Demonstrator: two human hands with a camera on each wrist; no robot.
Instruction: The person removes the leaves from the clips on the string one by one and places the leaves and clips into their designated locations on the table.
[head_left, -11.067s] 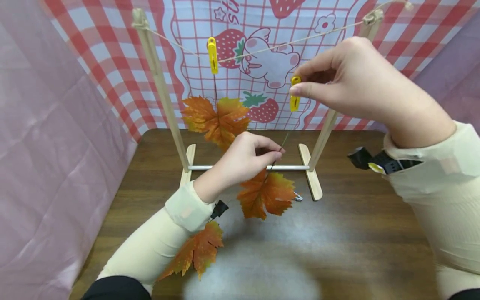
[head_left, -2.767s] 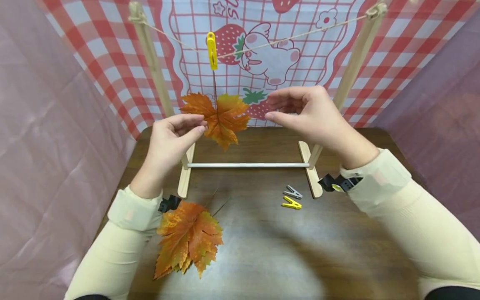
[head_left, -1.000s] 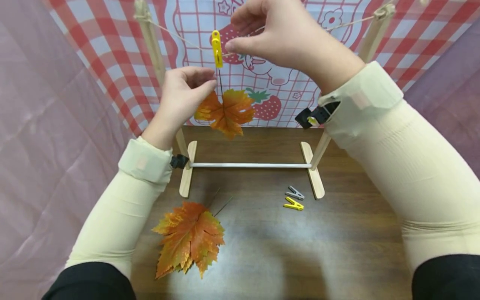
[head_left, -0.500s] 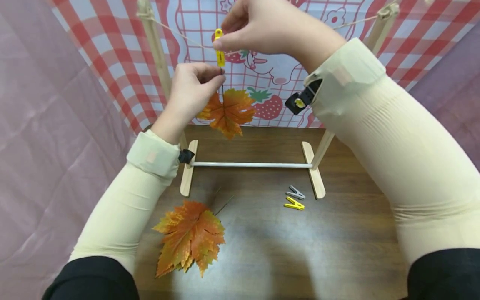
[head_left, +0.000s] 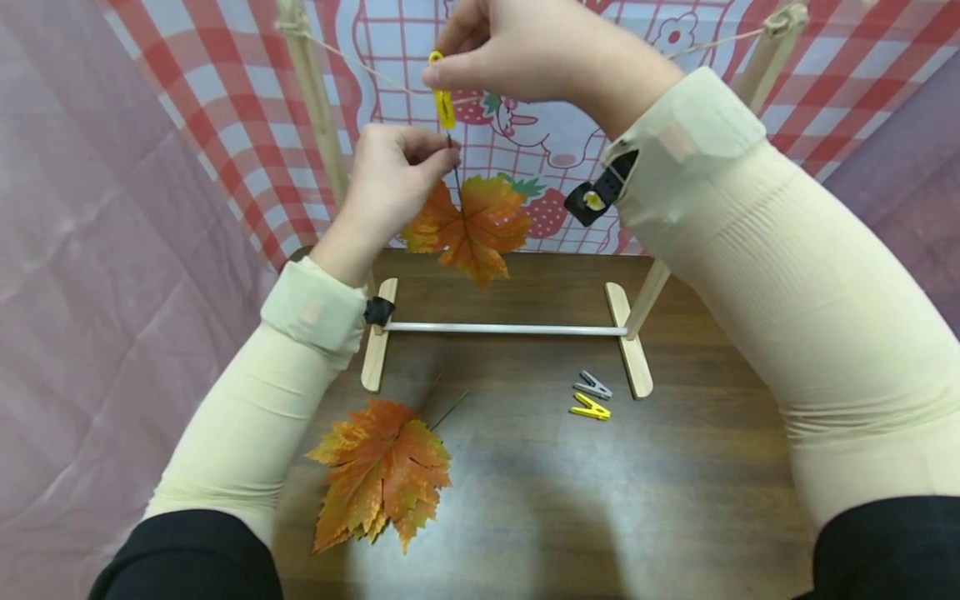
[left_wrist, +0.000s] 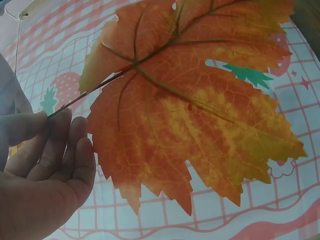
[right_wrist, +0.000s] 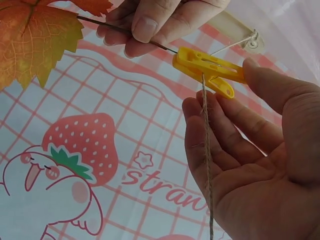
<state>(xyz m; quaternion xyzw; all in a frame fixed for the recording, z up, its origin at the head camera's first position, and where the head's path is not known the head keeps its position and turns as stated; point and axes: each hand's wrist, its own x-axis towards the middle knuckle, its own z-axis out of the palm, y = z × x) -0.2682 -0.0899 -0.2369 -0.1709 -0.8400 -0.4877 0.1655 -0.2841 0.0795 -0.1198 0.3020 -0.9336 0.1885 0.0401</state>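
Note:
An orange artificial maple leaf [head_left: 468, 229] hangs by its thin dark stem from a yellow clothespin [right_wrist: 210, 67] on the twine [right_wrist: 207, 150]. My left hand [head_left: 393, 171] pinches the stem between thumb and fingertips, just below the clothespin. From the other side my right hand [head_left: 525, 50] grips the clothespin's handle ends, thumb on one and fingers on the other, as the right wrist view shows. The stem's tip reaches the clothespin's nose. In the left wrist view the leaf [left_wrist: 190, 110] spreads wide beside my left fingers.
Stacked maple leaves [head_left: 382, 475] lie on the wooden table [head_left: 720, 467] at front left. A grey clothespin [head_left: 592, 385] and a yellow one [head_left: 590, 407] lie near the right foot [head_left: 630, 342] of the wooden stand, whose white crossbar [head_left: 502, 329] runs low between its posts.
Since the oldest frame, the second leaf has joined the pile and its clothespin lies on the table. Both hands then rose to the hanging leaf, taking hold of its stem and clothespin.

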